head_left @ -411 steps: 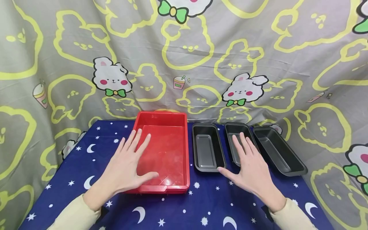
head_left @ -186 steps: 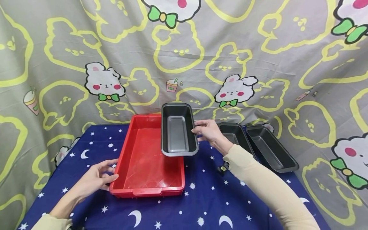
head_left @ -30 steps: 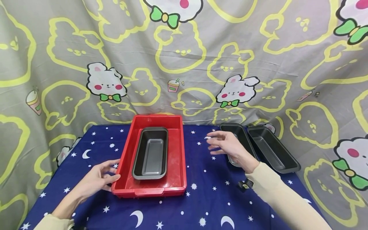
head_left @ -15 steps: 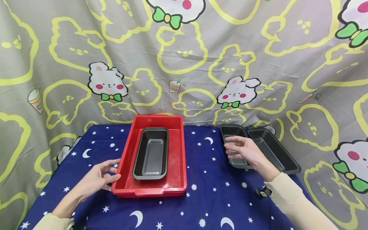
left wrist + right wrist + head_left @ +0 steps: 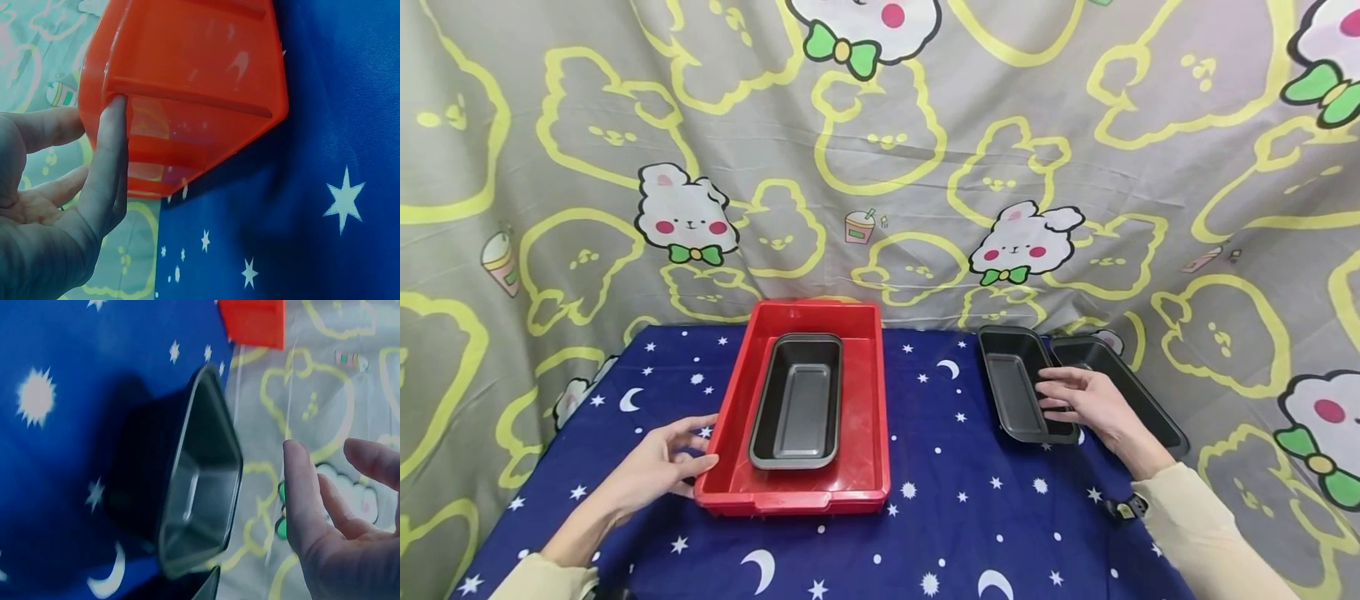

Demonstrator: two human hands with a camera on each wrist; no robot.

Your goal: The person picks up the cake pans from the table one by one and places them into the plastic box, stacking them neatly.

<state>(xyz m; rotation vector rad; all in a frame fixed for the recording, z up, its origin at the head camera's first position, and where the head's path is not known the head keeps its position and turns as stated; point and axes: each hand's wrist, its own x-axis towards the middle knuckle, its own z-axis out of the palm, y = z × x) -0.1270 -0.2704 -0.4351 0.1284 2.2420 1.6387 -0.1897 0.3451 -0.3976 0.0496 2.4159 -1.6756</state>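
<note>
Right grip hangs near the middle black pan, apart.

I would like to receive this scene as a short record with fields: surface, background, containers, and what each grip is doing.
Surface: blue cloth with white stars and moons
Background: grey curtain with yellow outlines
Tray: red tray, holding one dark pan
Outside tray: middle pan and right pan, both dark, open side up
Left grip: holds the red tray's left side
Right grip: fingers relaxed, near the middle pan, holding nothing
</note>
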